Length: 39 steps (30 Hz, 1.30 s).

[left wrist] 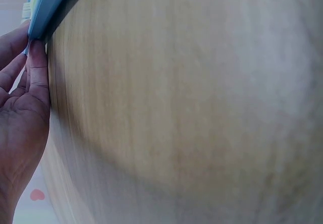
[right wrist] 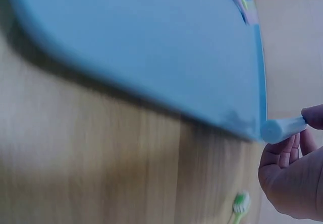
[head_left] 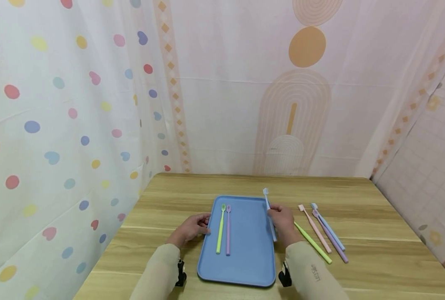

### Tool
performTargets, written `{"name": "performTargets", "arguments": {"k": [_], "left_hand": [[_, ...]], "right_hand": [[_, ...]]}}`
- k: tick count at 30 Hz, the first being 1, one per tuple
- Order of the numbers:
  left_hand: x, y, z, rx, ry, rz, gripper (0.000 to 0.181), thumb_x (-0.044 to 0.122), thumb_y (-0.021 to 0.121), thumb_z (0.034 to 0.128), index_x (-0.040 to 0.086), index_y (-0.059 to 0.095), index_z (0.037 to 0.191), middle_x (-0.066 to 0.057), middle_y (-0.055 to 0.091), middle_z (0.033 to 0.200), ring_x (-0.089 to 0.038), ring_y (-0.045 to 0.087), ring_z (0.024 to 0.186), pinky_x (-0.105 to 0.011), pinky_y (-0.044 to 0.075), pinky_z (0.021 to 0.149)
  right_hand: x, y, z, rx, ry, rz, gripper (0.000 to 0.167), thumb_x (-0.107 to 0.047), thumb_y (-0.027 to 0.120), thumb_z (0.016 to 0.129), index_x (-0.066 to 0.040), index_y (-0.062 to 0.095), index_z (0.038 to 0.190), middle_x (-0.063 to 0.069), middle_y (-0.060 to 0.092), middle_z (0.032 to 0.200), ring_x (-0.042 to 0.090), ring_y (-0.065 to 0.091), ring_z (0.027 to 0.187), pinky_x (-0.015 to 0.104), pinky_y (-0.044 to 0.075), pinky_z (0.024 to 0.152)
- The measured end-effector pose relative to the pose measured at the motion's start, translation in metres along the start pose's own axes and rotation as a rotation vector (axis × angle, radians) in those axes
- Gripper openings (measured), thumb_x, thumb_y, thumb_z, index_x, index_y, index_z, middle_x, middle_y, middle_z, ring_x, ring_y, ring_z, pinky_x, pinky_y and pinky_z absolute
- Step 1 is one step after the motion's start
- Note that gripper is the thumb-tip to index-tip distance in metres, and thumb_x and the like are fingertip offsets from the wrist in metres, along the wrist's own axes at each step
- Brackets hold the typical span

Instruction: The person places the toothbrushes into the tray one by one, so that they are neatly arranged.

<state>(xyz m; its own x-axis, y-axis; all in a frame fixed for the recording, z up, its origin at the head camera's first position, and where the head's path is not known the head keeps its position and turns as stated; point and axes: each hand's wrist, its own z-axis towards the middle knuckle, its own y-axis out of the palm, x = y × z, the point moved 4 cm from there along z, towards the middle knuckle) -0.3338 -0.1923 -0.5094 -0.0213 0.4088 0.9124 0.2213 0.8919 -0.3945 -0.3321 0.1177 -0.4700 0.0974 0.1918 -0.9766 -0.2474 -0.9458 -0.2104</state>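
Pale-blue toothbrush [head_left: 272,230]: likely light, stiff. I'd take mid-handle, where right hand [head_left: 283,221] pinches; left hand [head_left: 193,227] grips tray [head_left: 250,254].

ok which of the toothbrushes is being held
The pale blue toothbrush in the right hand, by the right edge of the tray. No other is gripped: two lie on the tray; the rest, including another blue one, lie on the table.
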Motion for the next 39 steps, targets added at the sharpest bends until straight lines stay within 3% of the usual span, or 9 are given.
{"name": "performTargets", "arguments": {"k": [9, 19, 27, 39], "left_hand": [[-0.001, 0.0, 0.001, -0.007, -0.001, 0.004, 0.059, -0.011, 0.071, 0.0823, -0.008, 0.051, 0.138, -0.012, 0.058, 0.103, -0.024, 0.051, 0.094, -0.031, 0.046, 0.079], [0.0, -0.001, 0.0, -0.009, -0.007, 0.001, 0.061, -0.011, 0.072, 0.0816, -0.009, 0.05, 0.139, -0.011, 0.058, 0.103, -0.023, 0.051, 0.094, -0.03, 0.045, 0.078], [0.0, -0.001, 0.0, -0.003, -0.006, 0.004, 0.061, -0.012, 0.071, 0.0815, -0.008, 0.051, 0.139, -0.011, 0.058, 0.102, -0.023, 0.052, 0.093, -0.031, 0.046, 0.078], [0.001, 0.0, 0.0, -0.005, 0.002, 0.006, 0.061, -0.011, 0.072, 0.0816, -0.009, 0.05, 0.139, -0.012, 0.059, 0.103, -0.023, 0.052, 0.093, -0.03, 0.046, 0.077]], "right_hand": [[0.001, 0.031, -0.014, -0.025, -0.017, -0.066, 0.029, -0.003, 0.065, 0.082, 0.008, 0.069, 0.109, 0.015, 0.068, 0.093, 0.021, 0.058, 0.076, 0.026, 0.044, 0.058], [0.008, 0.056, -0.032, 0.0, -0.071, -0.03, 0.022, -0.001, 0.065, 0.077, 0.007, 0.069, 0.096, 0.014, 0.066, 0.083, 0.025, 0.06, 0.072, 0.033, 0.049, 0.061], [0.01, 0.075, -0.041, 0.007, 0.016, -0.101, 0.025, -0.002, 0.069, 0.081, 0.004, 0.07, 0.105, 0.014, 0.068, 0.092, 0.026, 0.062, 0.082, 0.041, 0.052, 0.073], [0.008, 0.089, -0.047, 0.003, 0.027, -0.163, 0.024, -0.004, 0.069, 0.084, 0.003, 0.071, 0.107, 0.012, 0.067, 0.096, 0.025, 0.06, 0.084, 0.041, 0.053, 0.076]]}}
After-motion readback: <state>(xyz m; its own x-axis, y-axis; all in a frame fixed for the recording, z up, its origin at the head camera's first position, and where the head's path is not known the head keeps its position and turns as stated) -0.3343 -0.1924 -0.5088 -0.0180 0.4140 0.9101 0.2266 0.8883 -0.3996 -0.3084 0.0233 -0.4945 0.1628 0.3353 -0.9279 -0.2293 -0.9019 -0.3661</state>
